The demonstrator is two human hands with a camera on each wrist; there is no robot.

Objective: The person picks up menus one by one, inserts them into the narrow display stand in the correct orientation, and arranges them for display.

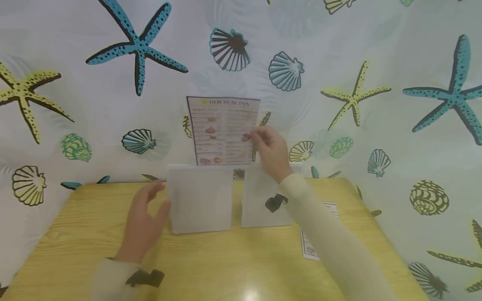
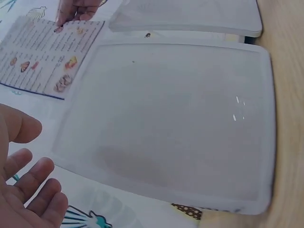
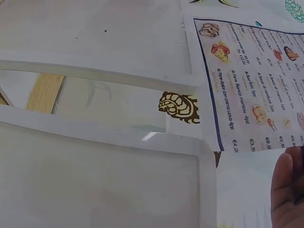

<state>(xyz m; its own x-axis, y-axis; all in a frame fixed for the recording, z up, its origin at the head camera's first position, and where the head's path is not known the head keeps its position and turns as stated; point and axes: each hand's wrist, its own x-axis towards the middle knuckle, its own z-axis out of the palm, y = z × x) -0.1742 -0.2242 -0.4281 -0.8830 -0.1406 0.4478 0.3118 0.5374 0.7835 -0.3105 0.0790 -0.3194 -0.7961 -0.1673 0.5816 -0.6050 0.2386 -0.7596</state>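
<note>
A printed menu sheet (image 1: 222, 129) headed "Dim Sum Inn" is held up, face toward the person, reaching leftward from the right hand (image 1: 272, 148). That hand pinches it by its right edge, about midway down, between thumb and fingers. The step in hand looks like placing or lining up this sheet; its lower edge lies along the top of the left panel (image 1: 199, 200), though whether the two touch cannot be told.

That pale, rimmed panel is between the hands, right of the left hand (image 1: 144, 217), which holds nothing: its fingers are loosely parted, the thumb apart from them, just beside the panel's left edge. A second, similar right panel (image 1: 256, 196) is below the right hand, partly hidden by it and its sleeve (image 1: 331, 238). The next move seems to call for a kept pinch and a level lower edge, with the left hand free to steady the near panel or take the sheet's other side.

Under the right forearm, another printed sheet (image 1: 310, 244) lies on the wooden table (image 1: 211, 267). Beyond both hands hangs a pale backdrop (image 1: 320, 37) printed with starfish and shells.
</note>
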